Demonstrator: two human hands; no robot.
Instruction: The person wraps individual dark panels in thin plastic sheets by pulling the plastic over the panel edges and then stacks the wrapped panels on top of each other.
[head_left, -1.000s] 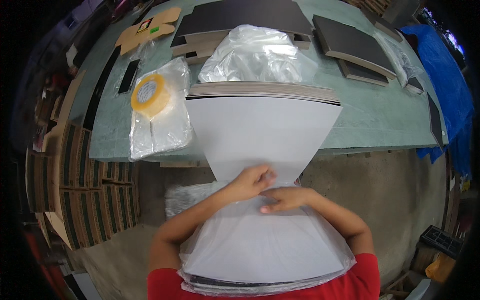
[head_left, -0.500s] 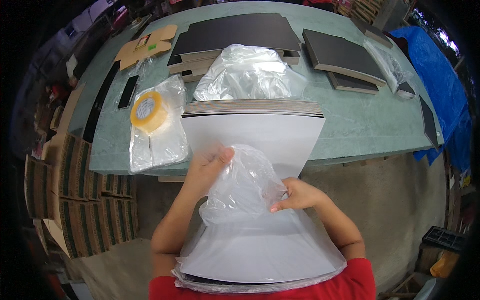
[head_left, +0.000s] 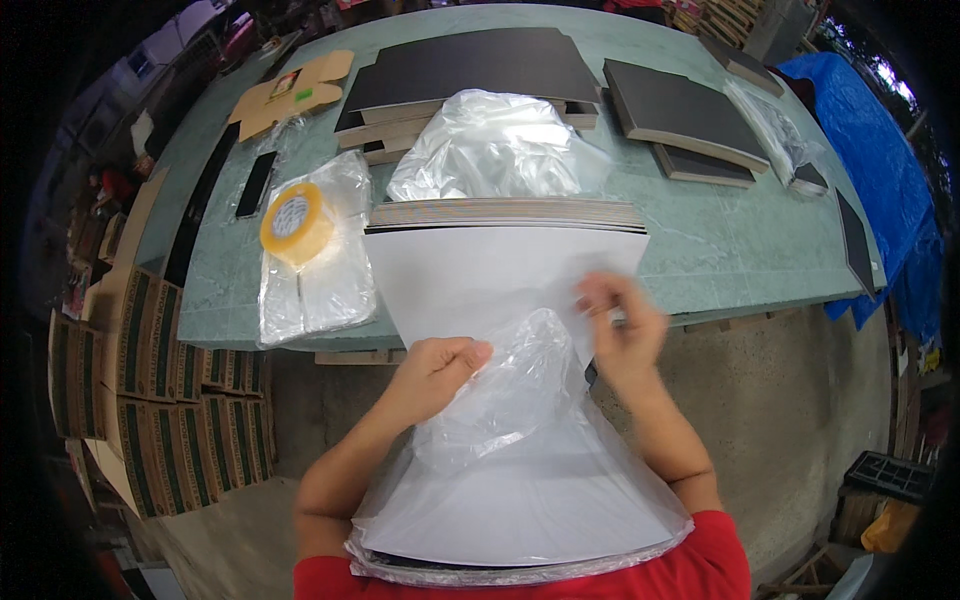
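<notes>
A clear plastic bag (head_left: 500, 395) covers the near part of a large white-faced stack of boards (head_left: 480, 255). The bagged end rests against my body, and the layered far edge lies at the table's front. My left hand (head_left: 435, 378) pinches the bunched mouth of the bag between thumb and curled fingers, left of the middle. To the right, my right hand (head_left: 625, 325) is raised over the white face, apart from the bag. Its fingers look bent but are smeared by motion.
On the green table (head_left: 720, 235) lie a heap of clear plastic bags (head_left: 500, 150), black boards (head_left: 470, 70), more black boards (head_left: 685, 110), a yellow tape roll (head_left: 295, 222) on flat plastic, a phone (head_left: 256, 185) and unfolded cardboard (head_left: 290, 90). Cartons (head_left: 190, 400) stand lower left; blue tarpaulin (head_left: 865, 170) hangs right.
My right hand has let go of the bag and moved up and right. My left hand has moved down and slightly right, and the bag's loose mouth has shifted with it.
</notes>
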